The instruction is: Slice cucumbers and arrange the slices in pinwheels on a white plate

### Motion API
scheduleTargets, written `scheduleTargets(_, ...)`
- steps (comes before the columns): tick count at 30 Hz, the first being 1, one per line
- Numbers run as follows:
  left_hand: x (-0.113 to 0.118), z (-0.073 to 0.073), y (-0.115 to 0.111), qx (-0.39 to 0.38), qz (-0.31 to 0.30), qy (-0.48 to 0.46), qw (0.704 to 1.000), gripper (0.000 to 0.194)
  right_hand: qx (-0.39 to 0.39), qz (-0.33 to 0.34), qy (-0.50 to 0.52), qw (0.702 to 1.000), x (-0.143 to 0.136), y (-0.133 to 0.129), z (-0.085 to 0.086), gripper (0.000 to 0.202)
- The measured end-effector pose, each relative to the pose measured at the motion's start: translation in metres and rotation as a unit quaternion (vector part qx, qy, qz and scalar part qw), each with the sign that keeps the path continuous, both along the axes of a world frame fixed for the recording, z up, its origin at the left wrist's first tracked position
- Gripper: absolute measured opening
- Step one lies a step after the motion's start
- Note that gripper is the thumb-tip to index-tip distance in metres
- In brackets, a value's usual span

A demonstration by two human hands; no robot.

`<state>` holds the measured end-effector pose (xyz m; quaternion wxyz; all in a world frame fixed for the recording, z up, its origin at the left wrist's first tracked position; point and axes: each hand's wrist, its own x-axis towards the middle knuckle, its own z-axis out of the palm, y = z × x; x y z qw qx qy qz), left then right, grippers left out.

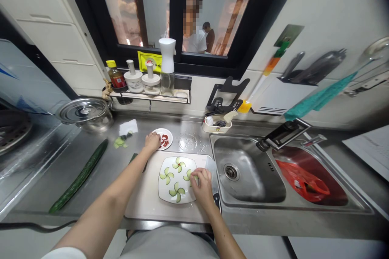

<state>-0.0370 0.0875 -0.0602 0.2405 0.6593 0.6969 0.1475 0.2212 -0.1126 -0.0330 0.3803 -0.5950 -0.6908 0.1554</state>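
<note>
A white square plate (167, 189) lies on the pale cutting board (141, 204), bearing several pinwheels of green cucumber slices (177, 192). Small red bits show at the middle of the top pinwheel. My right hand (201, 186) is over the plate's right edge, thumb and fingertips pinched together at the right pinwheel; what they hold, if anything, is too small to make out. Above the board, my left hand (152, 142) reaches the left rim of a small white dish (170, 138) with chopped red pieces (164, 141). Its fingers are curled and their tips are hidden.
A long cucumber (79, 177) lies on the left counter, near green scraps (120, 142) and a white tissue (129, 126). Behind stand a lidded pot (88, 115) and a jar shelf (146, 96). On the right is a double sink (249, 200) holding a red bag (304, 182).
</note>
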Motion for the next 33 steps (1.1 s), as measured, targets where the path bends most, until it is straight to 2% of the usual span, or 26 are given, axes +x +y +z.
scheduleTargets(3, -0.002, -0.004, -0.001, 0.001, 0.038, -0.095, 0.995, 0.016, -0.003, 0.003, 0.009, 1.000, -0.001, 0.000, 0.001, 0.014)
scheduleTargets(6, -0.004, -0.009, -0.004, -0.002, 0.077, -0.204, 0.976, 0.018, -0.010, 0.014, 0.020, 1.000, -0.002, 0.002, 0.002, 0.014)
scheduleTargets(14, -0.013, -0.014, -0.016, -0.038, 0.136, -0.463, 0.875, 0.037, -0.022, 0.032, 0.025, 0.999, -0.007, 0.005, -0.002, 0.015)
scheduleTargets(18, -0.016, -0.009, -0.021, -0.054, 0.142, -0.543, 0.826, 0.034, -0.028, 0.035, 0.024, 0.999, -0.009, 0.005, -0.003, 0.015)
scheduleTargets(21, -0.012, -0.003, -0.026, -0.065, 0.137, -0.582, 0.799, 0.027, -0.035, 0.034, 0.026, 0.998, -0.010, 0.007, -0.001, 0.015)
scheduleTargets(24, -0.004, 0.004, -0.034, -0.076, 0.128, -0.607, 0.781, 0.022, -0.039, 0.038, 0.032, 0.998, -0.011, 0.011, 0.005, 0.015)
scheduleTargets(28, 0.009, 0.016, -0.048, -0.097, 0.098, -0.662, 0.736, 0.023, -0.027, 0.043, 0.046, 0.998, -0.013, 0.019, 0.017, 0.014)
scheduleTargets(30, 0.016, 0.024, -0.056, -0.092, 0.077, -0.653, 0.748, 0.028, -0.020, 0.043, 0.049, 0.998, -0.015, 0.025, 0.023, 0.014)
scheduleTargets(33, 0.025, 0.037, -0.070, -0.058, 0.042, -0.589, 0.805, 0.035, -0.010, 0.049, 0.053, 0.997, -0.018, 0.036, 0.034, 0.013)
